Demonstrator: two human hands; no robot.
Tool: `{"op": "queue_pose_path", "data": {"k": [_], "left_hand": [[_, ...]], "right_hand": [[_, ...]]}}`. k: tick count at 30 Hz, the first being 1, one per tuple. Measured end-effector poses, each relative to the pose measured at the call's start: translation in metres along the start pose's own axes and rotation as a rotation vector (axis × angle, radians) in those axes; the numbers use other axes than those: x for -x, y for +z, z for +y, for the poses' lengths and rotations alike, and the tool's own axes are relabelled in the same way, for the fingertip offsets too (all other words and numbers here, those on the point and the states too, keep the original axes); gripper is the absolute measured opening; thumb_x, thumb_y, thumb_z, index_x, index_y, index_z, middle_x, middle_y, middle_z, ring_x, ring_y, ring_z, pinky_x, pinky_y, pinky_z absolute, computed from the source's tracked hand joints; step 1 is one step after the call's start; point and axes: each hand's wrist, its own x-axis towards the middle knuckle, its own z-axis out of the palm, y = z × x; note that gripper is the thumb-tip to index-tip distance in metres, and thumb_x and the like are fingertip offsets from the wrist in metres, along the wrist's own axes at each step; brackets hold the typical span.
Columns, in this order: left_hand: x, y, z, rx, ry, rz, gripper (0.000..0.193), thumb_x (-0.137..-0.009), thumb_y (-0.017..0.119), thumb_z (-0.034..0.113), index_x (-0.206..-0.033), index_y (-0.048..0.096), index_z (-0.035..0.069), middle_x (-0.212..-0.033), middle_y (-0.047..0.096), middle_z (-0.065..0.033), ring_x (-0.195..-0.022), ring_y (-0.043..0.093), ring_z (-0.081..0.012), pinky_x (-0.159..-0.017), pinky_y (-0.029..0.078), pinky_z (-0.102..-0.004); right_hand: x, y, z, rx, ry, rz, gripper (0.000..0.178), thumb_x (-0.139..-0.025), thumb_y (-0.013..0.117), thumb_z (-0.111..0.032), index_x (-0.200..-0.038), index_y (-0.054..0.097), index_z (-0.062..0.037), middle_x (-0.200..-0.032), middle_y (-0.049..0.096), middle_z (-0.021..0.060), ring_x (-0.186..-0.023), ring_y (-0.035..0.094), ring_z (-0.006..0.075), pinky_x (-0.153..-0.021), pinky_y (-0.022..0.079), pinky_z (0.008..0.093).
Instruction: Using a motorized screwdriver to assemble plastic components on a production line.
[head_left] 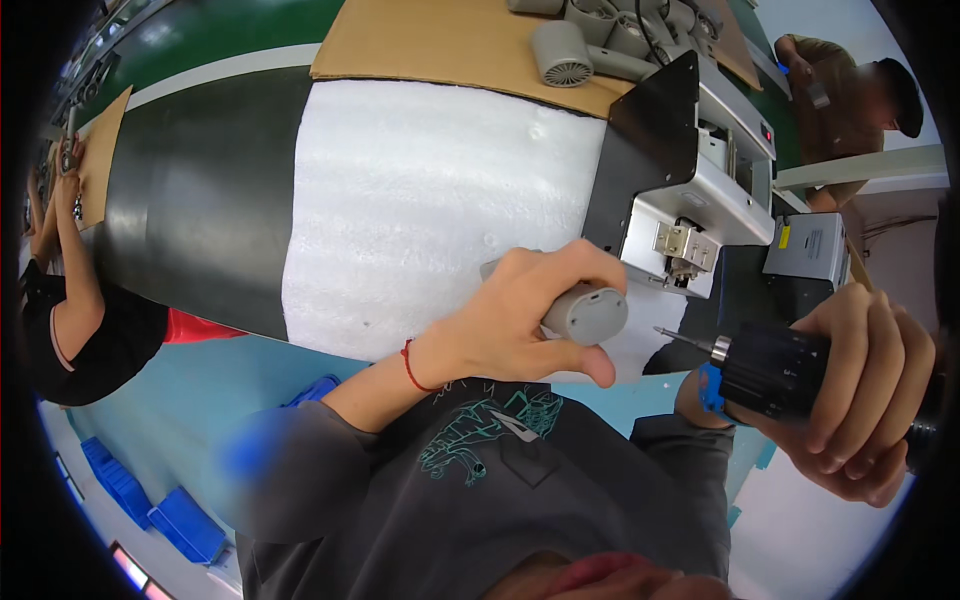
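My left hand (pixel 520 310) is closed around a grey cylindrical part (pixel 597 316), its round end face turned to the right. Most of that part is hidden behind my fingers and palm. At the right, my right hand (pixel 862 390) grips a black electric screwdriver (pixel 775 370). The thin metal bit points left at the grey part's end, with a gap between them. Just beyond my hands stands a silver and black screw feeder (pixel 665 205), with a small metal block at its front.
White foam sheet (pixel 430 200) covers the bench in front of me. Grey hair-dryer-like housings (pixel 565 55) lie on cardboard (pixel 420 45) at the back. A grey box (pixel 808 247) stands at the right. Other people work at far left and far right. Blue bins (pixel 188 525) sit on the floor.
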Motion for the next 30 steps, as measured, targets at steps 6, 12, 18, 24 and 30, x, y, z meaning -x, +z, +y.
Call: {"op": "queue_pose_path", "data": {"k": [6, 12, 18, 24, 30], "left_hand": [[-0.003, -0.003, 0.001, -0.172, 0.193, -0.045, 0.025, -0.069, 0.071, 0.015, -0.086, 0.055, 0.005, -0.072, 0.057, -0.008, -0.056, 0.055, -0.027, -0.05, 0.044, -0.0286], [-0.006, 0.002, 0.0, -0.16, 0.212, -0.021, 0.027, -0.066, 0.07, 0.012, -0.087, 0.054, 0.005, -0.069, 0.056, -0.0076, -0.055, 0.055, -0.0275, -0.048, 0.044, -0.0305], [-0.007, 0.004, -0.002, -0.169, 0.174, -0.04, 0.028, -0.065, 0.071, 0.012, -0.085, 0.053, 0.007, -0.068, 0.055, -0.0063, -0.054, 0.054, -0.0278, -0.047, 0.043, -0.0316], [-0.008, 0.008, -0.006, -0.2, 0.251, 0.026, 0.027, -0.077, 0.062, 0.032, -0.075, 0.055, 0.005, -0.057, 0.05, -0.0025, -0.043, 0.048, -0.0178, -0.039, 0.036, -0.0271], [-0.009, 0.008, -0.007, -0.187, 0.241, 0.002, 0.025, -0.075, 0.063, 0.029, -0.077, 0.056, 0.005, -0.059, 0.05, -0.0029, -0.043, 0.049, -0.0189, -0.04, 0.037, -0.0277]], "right_hand": [[-0.009, 0.011, 0.006, -0.049, 0.082, -0.041, 0.022, -0.083, 0.051, -0.02, -0.099, 0.048, -0.0064, -0.056, 0.046, -0.0048, -0.051, 0.048, 0.0015, -0.052, 0.043, 0.015], [-0.006, 0.009, 0.017, -0.083, 0.166, -0.082, 0.023, -0.082, 0.052, -0.019, -0.101, 0.048, -0.0072, -0.057, 0.047, -0.0039, -0.051, 0.048, 0.0028, -0.052, 0.043, 0.0167], [-0.008, 0.024, 0.029, -0.11, 0.233, -0.127, 0.024, -0.081, 0.053, -0.017, -0.103, 0.047, -0.0079, -0.058, 0.047, -0.0029, -0.051, 0.048, 0.004, -0.052, 0.043, 0.0184], [-0.021, 0.009, 0.018, -0.14, 0.292, -0.173, 0.026, -0.081, 0.053, -0.015, -0.105, 0.047, -0.0086, -0.059, 0.048, -0.002, -0.051, 0.049, 0.0053, -0.052, 0.043, 0.0201], [-0.02, 0.02, 0.031, -0.179, 0.345, -0.201, 0.028, -0.08, 0.054, -0.013, -0.107, 0.046, -0.0094, -0.06, 0.048, -0.0011, -0.051, 0.049, 0.0065, -0.052, 0.044, 0.0219]]}}
